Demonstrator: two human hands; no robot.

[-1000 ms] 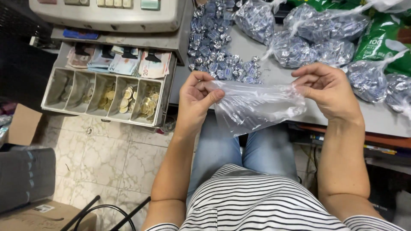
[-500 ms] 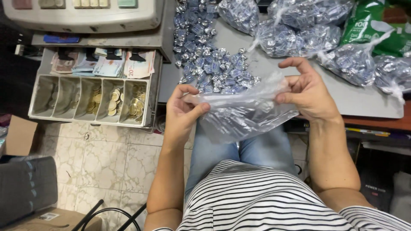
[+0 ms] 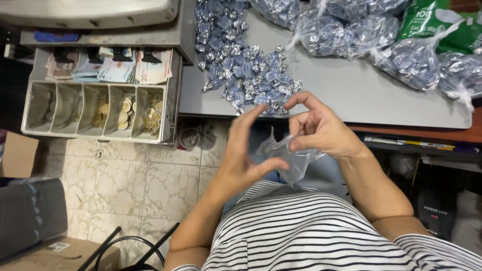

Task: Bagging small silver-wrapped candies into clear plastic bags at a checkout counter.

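Observation:
A small clear plastic bag (image 3: 293, 159) hangs crumpled over my lap, pinched between the thumb and fingers of my right hand (image 3: 321, 128). My left hand (image 3: 246, 155) is just to its left, fingers spread and blurred, its thumb touching the bag's lower edge. Just beyond my hands, a loose pile of blue-and-silver wrapped candies (image 3: 243, 68) lies on the grey counter (image 3: 351, 95).
Several tied clear bags filled with the same candies (image 3: 411, 57) sit at the counter's far right, beside a green packet (image 3: 442, 20). An open cash drawer (image 3: 100, 98) with banknotes and coins juts out at the left under a cash register (image 3: 90, 12). Tiled floor lies below.
The bag, stretched wide between both hands earlier, is now bunched in my right hand. My left hand has let go of its edge and opened. The view has tilted down.

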